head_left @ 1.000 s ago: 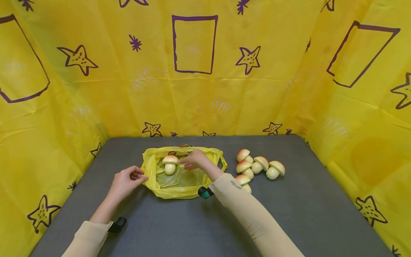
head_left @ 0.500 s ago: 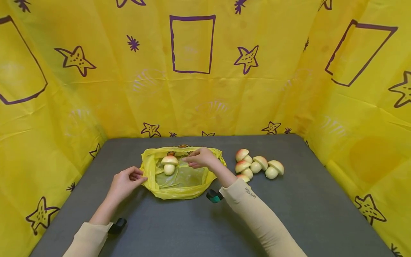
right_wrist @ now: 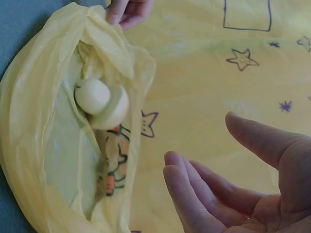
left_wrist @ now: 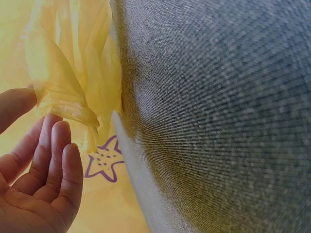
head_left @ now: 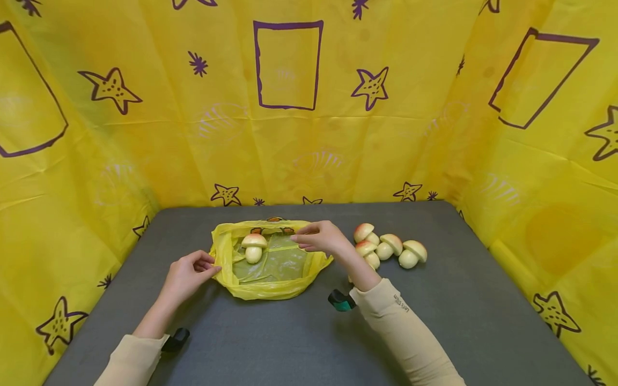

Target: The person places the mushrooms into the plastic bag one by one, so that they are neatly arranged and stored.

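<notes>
A yellow plastic bag [head_left: 270, 290] lies opened out on the table, its mouth facing up. Inside, toward its left end, sits a toy mushroom [head_left: 253, 247] with a reddish cap and cream stem. My left hand [head_left: 188, 273] pinches the bag's left edge between thumb and fingers; the left wrist view shows the gathered plastic [left_wrist: 63, 92] at the fingertips. Over the bag's right side hovers my right hand [head_left: 322, 238], holding nothing. In the right wrist view, its thumb and fingers [right_wrist: 187, 194] stand apart, away from the bag.
Several more toy mushrooms [head_left: 391, 245] lie grouped on the table right of the bag, partly behind my right wrist. The grey table [head_left: 260, 343] is enclosed by yellow sheets [head_left: 289, 161] with purple drawings at the back and sides.
My right hand has moved right, away from the mushroom in the bag and toward the bag's right edge. My left hand keeps its hold on the bag's left edge.
</notes>
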A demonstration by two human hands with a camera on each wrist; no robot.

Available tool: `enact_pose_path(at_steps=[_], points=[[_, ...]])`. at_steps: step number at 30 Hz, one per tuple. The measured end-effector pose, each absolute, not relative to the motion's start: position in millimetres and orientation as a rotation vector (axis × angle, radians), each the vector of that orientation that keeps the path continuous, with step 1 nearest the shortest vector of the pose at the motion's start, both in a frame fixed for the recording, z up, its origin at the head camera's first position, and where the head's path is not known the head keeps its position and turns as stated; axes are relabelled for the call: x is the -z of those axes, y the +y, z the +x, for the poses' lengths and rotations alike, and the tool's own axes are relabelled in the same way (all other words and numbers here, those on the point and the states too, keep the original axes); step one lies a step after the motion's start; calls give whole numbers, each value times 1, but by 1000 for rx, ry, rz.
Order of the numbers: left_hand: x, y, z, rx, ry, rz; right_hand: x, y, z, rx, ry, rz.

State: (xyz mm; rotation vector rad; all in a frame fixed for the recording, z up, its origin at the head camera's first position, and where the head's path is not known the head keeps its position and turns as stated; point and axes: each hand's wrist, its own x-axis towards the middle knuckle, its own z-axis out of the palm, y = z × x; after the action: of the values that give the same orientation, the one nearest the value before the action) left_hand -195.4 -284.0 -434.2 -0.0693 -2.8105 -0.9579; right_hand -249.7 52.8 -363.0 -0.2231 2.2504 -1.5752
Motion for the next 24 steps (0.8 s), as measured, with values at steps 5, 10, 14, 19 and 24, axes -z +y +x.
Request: enact_pose_path(at_steps=[5, 10, 14, 19, 24], points=[[433, -283, -196, 964, -2812, -70, 362, 65, -245, 1597, 2266, -238], [432, -283, -197, 969, -2813, -73, 361, 77, -242, 1621, 2271, -228], [432, -282, -197, 974, -2811, -76, 360, 87, -240, 1637, 2275, -217], [432, -281, -197, 971, -2813, -83, 361, 101, -238, 1615, 2299, -207], [433, -282, -198, 965, -2817, -85, 363, 114, -236, 1602, 2322, -179]])
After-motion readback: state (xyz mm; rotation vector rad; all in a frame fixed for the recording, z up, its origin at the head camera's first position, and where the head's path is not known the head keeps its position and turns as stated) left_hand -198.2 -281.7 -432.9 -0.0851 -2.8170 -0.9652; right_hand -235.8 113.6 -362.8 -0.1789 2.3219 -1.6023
